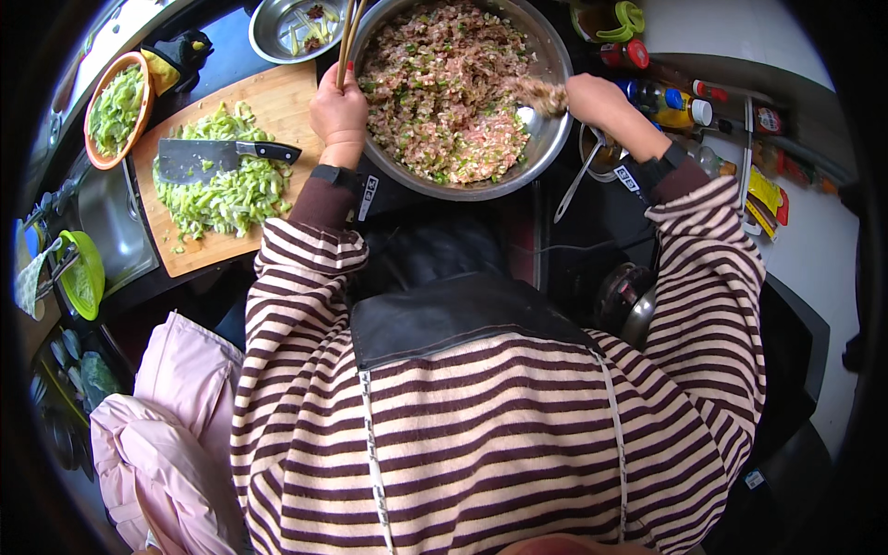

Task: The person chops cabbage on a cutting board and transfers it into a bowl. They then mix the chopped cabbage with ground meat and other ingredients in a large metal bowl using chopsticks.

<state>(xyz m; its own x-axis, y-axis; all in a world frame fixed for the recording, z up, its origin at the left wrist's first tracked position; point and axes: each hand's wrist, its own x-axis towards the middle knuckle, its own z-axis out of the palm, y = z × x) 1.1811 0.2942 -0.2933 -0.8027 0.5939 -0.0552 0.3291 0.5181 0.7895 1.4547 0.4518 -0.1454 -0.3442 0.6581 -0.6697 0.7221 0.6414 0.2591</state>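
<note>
My left hand [339, 109] is closed round a pair of wooden chopsticks [351, 37], which point up and away, and it rests against the left rim of a large steel bowl [560, 55]. A minced meat mixture [444, 88] flecked with chopped green fills much of the bowl. At the right rim, my right hand [597, 104] is closed. A motion-blurred clump of the mixture [538, 96] is at its fingers, over the bowl; whatever tool may carry it is hidden. Left of the bowl, a cleaver [199, 159] lies across chopped green vegetable [217, 199] on a wooden cutting board [296, 88].
An orange-rimmed bowl of chopped greens [118, 111] stands far left, above a sink [116, 217]. A small steel bowl [268, 37] sits behind the board. Bottles [671, 102] crowd the right side. A long-handled spoon [575, 190] leans in a container beside the big bowl.
</note>
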